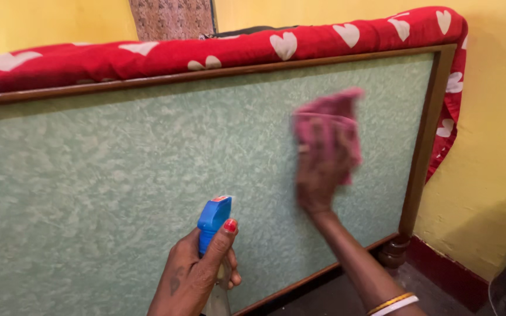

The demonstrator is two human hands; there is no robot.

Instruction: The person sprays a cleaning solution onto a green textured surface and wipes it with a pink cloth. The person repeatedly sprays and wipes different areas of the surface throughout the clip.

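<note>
My right hand [320, 175] presses a pink cloth [330, 120] flat against the green textured panel [118, 169] of a bed's end board; the hand and cloth are motion-blurred. My left hand [197, 272] grips a spray bottle with a blue trigger head [213, 217], held upright low in the middle, its nozzle close to the panel. The bottle's clear body is mostly hidden by my fingers.
A dark wooden frame [420, 146] borders the panel, ending in a turned leg [393, 253]. A red bedcover with white hearts [253, 47] drapes over the top. Yellow walls [493, 146] with a red skirting [446, 272] stand to the right.
</note>
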